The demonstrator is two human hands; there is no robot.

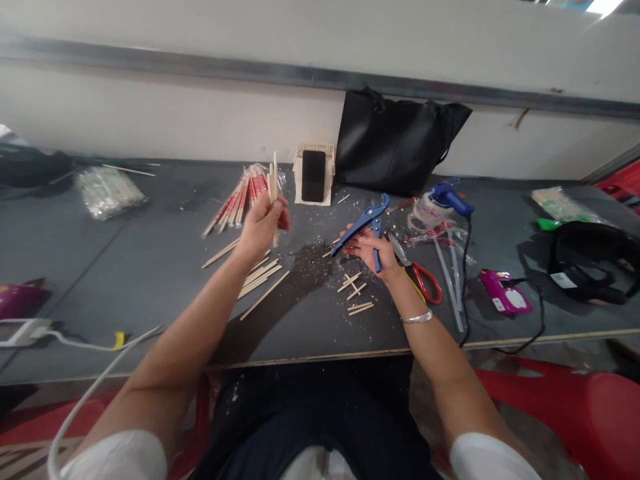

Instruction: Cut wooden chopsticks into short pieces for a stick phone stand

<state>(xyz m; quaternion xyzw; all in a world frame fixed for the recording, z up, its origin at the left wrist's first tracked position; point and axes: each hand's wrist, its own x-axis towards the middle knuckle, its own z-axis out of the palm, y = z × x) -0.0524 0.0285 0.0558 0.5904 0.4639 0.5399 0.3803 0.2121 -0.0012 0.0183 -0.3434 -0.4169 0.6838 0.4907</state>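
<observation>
My left hand (263, 223) is raised above the dark table (150, 267) and closed around a couple of pale wooden sticks (273, 177) held upright. My right hand (375, 250) grips a blue cutter (361, 223) with its jaws pointing left and its handles apart. Below the left hand lie several long loose sticks (260, 277). Short cut stick pieces (357, 297) and wood crumbs lie just left of my right wrist, which wears a silver bangle.
A pack of red-wrapped chopsticks (240, 197) lies behind my left hand. A phone in a stand (313, 175) and a black bag (395, 143) stand at the back. Red-handled scissors (423, 277), a blue glue gun (450, 197), glue sticks, a pink device (503, 293) and black headphones (595, 260) lie right.
</observation>
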